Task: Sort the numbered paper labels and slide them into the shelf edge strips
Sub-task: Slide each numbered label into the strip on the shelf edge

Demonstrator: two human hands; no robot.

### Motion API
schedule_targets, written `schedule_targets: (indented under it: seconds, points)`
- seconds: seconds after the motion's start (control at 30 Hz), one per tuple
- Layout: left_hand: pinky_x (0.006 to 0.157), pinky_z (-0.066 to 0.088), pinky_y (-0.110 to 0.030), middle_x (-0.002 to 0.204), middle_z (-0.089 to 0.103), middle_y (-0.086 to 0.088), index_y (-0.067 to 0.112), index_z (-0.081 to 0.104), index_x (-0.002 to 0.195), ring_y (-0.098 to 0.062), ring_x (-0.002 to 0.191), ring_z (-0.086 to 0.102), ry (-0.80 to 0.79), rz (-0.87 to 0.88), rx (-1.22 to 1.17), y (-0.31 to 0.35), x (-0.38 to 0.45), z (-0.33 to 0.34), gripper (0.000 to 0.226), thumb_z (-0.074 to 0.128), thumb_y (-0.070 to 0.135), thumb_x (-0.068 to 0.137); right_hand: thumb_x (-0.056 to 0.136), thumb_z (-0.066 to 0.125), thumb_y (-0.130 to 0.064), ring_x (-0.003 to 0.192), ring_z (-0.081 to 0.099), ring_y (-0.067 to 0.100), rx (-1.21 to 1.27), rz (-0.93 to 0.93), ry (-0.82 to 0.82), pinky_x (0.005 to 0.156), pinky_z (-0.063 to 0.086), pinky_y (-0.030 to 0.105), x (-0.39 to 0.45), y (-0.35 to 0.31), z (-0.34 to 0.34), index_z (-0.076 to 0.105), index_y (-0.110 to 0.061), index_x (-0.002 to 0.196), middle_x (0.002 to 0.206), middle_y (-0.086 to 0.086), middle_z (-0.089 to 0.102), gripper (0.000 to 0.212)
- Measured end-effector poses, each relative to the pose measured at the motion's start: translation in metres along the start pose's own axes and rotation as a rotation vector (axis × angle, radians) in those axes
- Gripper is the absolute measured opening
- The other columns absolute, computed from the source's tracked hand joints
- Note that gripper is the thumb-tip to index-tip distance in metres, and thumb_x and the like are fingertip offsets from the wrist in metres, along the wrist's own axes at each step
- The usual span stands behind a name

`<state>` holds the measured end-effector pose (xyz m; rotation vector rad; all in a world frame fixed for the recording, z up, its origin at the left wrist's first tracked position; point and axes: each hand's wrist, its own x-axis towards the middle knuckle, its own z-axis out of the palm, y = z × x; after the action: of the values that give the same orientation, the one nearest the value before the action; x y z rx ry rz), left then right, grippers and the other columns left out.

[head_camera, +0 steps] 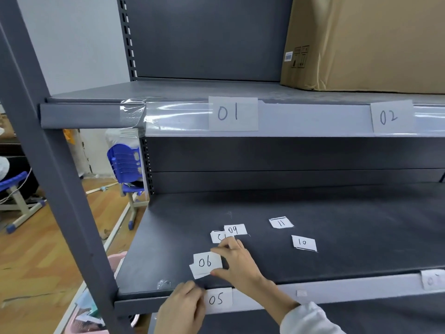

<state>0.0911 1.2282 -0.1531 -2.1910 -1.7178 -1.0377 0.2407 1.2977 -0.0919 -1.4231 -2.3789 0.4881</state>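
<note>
On the dark lower shelf [337, 213] lie loose white labels: "06" [206, 262] atop another slip, "09" [234, 229] overlapping a partly hidden label [216, 236], "11" [280, 222] and "10" [304, 243]. My right hand [237, 261] pinches the right edge of the "06" label between thumb and fingers. My left hand [184, 307] rests at the lower shelf's edge strip [337, 291], fingers curled against the left side of the inserted "05" label [216, 300]. The upper strip [313, 119] holds "01" [233, 113] and "02" [391, 116]. Another label [432, 280] sits at the lower strip's right.
A large cardboard box [366, 42] stands on the upper shelf at the right. A grey upright post [55, 165] runs down the left. Behind it are blue chairs [127, 162] on a wooden floor and a pink basket [96, 317] below.
</note>
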Motion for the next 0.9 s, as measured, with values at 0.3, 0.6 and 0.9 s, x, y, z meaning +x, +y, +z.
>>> schedule_targets:
  seconds: [0.3, 0.6, 0.9]
  points:
    - [0.062, 0.04, 0.002, 0.066, 0.059, 0.041, 0.032, 0.065, 0.07, 0.011, 0.068, 0.059, 0.026, -0.4, -0.578, 0.052, 0.03, 0.001, 0.007, 0.067, 0.03, 0.076, 0.082, 0.061, -0.037, 0.117, 0.038, 0.015, -0.072, 0.025, 0.034, 0.093, 0.029, 0.027, -0.063, 0.047, -0.039, 0.046, -0.026, 0.13, 0.128, -0.005, 0.048, 0.052]
    - [0.053, 0.042, -0.013, 0.043, 0.061, 0.008, 0.01, 0.07, 0.079, 0.001, 0.041, 0.05, -0.184, -0.624, -0.836, 0.153, 0.05, 0.028, 0.013, 0.068, -0.003, 0.078, 0.081, 0.064, -0.03, 0.097, 0.031, 0.004, 0.044, -0.067, 0.047, 0.091, 0.03, 0.014, -0.116, 0.114, -0.083, 0.049, -0.022, 0.128, 0.119, -0.008, 0.048, 0.05]
    - [0.055, 0.04, -0.007, 0.048, 0.062, 0.016, 0.014, 0.069, 0.078, 0.006, 0.048, 0.053, -0.164, -0.579, -0.792, 0.225, 0.064, 0.057, 0.016, 0.066, -0.001, 0.08, 0.081, 0.063, -0.007, 0.054, 0.053, -0.003, 0.434, 0.105, 0.022, 0.06, 0.043, 0.011, -0.12, 0.179, -0.127, 0.062, -0.032, 0.058, 0.052, -0.018, 0.061, 0.034]
